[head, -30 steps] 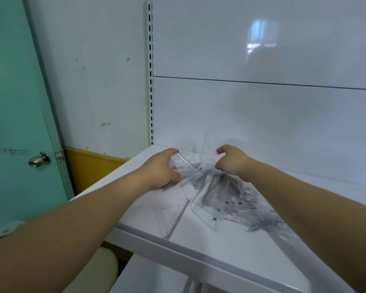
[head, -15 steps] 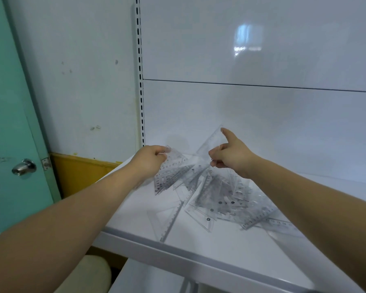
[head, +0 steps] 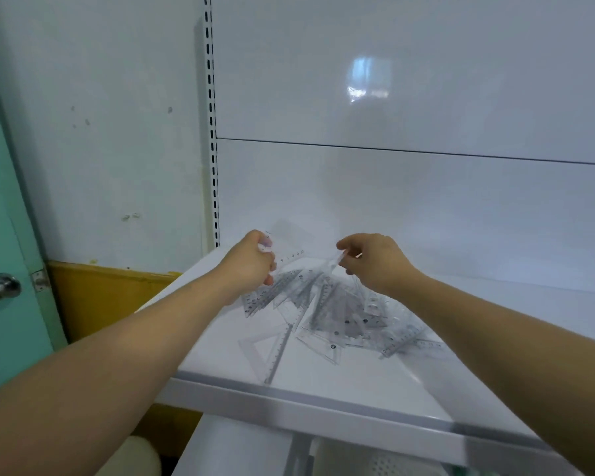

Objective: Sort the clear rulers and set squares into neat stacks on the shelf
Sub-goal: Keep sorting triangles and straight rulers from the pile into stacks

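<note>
Both hands have shifted a little. The right hand [head: 375,266] had one finger pointing up a moment ago. Now its fingers are curled in and pinch a clear piece [head: 335,261] by its end. The left hand [head: 253,264] grips a bunch of clear rulers [head: 272,293] that fans out down toward the shelf [head: 375,389].

All the other rulers and set squares lie in a messy pile [head: 344,317] in the middle of the shelf, just under the hands. One set square [head: 267,348] lies by itself, nearer than the pile and a bit to its left.

I think the step in hand is picking pieces of one kind out of the pile and gathering them in the left hand. No neat stack shows yet. Next, the pinched piece likely has to go flat against the bunch with its edges lined up. Clear plastic looks slippery, so a firm hold would help.

The front edge [head: 323,403] is close to the lone set square, so a push could slide it off. White shelf top shows to the right of the pile, with room for stacks. The back panel [head: 392,207] stands just behind the hands. The slotted post [head: 213,166] marks the far left corner, and a green door [head: 0,201] is beyond it.
</note>
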{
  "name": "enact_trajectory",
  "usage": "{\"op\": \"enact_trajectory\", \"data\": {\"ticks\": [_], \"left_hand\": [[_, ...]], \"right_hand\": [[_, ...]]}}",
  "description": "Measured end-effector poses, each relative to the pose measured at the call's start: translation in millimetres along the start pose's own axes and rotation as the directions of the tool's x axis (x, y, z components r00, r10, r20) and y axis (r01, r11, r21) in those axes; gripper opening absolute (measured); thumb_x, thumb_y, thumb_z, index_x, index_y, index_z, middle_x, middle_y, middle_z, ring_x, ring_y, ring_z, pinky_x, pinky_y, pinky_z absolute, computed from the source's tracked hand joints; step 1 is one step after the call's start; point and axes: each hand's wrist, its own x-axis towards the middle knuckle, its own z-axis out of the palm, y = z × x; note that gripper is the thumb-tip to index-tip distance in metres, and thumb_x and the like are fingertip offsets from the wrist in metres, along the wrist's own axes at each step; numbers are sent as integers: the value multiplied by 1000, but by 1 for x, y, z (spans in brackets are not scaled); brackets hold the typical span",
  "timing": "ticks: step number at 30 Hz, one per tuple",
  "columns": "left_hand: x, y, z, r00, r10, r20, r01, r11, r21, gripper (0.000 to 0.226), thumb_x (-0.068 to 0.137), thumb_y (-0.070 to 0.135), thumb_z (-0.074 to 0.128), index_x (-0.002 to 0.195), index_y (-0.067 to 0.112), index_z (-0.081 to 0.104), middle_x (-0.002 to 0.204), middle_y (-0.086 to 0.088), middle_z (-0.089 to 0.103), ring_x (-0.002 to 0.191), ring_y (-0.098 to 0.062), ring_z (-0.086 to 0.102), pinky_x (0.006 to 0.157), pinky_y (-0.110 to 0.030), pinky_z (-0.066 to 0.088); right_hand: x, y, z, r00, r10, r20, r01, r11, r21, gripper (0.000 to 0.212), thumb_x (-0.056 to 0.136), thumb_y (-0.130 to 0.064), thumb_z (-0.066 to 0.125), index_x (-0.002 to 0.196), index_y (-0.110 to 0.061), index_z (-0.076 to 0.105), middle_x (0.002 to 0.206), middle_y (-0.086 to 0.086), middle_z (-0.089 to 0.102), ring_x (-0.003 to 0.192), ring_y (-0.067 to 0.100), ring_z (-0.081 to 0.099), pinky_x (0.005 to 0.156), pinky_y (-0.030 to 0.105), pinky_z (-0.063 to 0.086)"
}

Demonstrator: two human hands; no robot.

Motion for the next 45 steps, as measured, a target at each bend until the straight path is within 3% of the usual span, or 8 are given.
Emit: {"op": "enact_trajectory", "data": {"ticks": [5, 11, 15, 20, 25, 30, 36, 45], "left_hand": [[-2, -5, 9, 991, 7, 135, -28, 987, 160, 48, 85, 12, 59, 124, 25, 35, 81, -5, 54, 62, -20, 50, 54, -26, 37], [-6, -1, 22, 982, 74, 175, -112, 970, 218, 68, 85, 17, 65, 136, 27, 20, 81, -4, 51, 62, -18, 50, 55, -27, 39], [-9, 4, 20, 973, 170, 156, -205, 947, 245, 70, 85, 15, 63, 138, 29, 20, 80, -6, 51, 60, -18, 49, 54, -27, 39], [-16, 10, 22, 920, 343, 190, -379, 902, 209, 80, 86, 17, 66, 147, 39, 18, 93, 4, 52, 69, -6, 50, 61, -16, 37], [-34, 17, 49, 916, 362, 174, -391, 903, 180, 64, 86, 22, 66, 135, 25, 25, 99, 2, 53, 69, -10, 51, 62, -25, 43], [-63, 45, 92, 893, 406, 192, -432, 894, 120, 58, 82, 29, 71, 132, 35, 41, 92, 5, 54, 71, -11, 54, 60, -23, 44], [-110, 93, 183, 828, 521, 206, -532, 846, 1, 59, 79, 25, 73, 131, 34, 47, 74, 5, 48, 66, -10, 48, 68, -26, 42], [-189, 180, 361, 743, 593, 310, -600, 796, -84, 61, 81, 28, 72, 135, 30, 44, 78, 8, 48, 71, -10, 49, 64, -23, 38]], "right_hand": [[-17, 8, -4, 995, -41, 91, 83, 847, -525, 30, 97, -35, 46, 110, -21, 69, 98, 2, 50, 99, 23, 50, 83, 31, 42], [-31, 19, -9, 991, -124, 50, 132, 833, -537, 33, 103, -33, 25, 129, -20, 40, 96, 10, 61, 79, 32, 55, 68, 37, 46], [-39, 20, -21, 990, -114, 86, 142, 849, -509, 49, 102, -40, 21, 149, -26, 20, 127, 6, 49, 113, 28, 49, 92, 38, 42], [-61, 20, -42, 998, -63, -4, 51, 836, -547, 62, 100, -45, 27, 152, -16, 8, 140, 9, 36, 122, 27, 39, 102, 36, 34], [-94, 33, -66, 998, -17, -52, -12, 854, -521, 62, 98, -45, 36, 151, -18, 18, 136, 6, 41, 120, 24, 47, 96, 33, 40], [-141, 57, -97, 991, 70, -113, -114, 883, -455, 69, 97, -42, 44, 151, -14, 13, 139, 6, 34, 122, 23, 43, 98, 28, 37], [-226, 110, -172, 954, 143, -263, -249, 867, -433, 63, 94, -43, 51, 147, -19, 27, 125, 1, 50, 87, 10, 45, 81, 26, 38], [-377, 206, -298, 903, 299, -309, -425, 729, -536, 65, 94, -48, 46, 149, -20, 23, 138, 3, 39, 117, 21, 50, 93, 34, 45]]}}
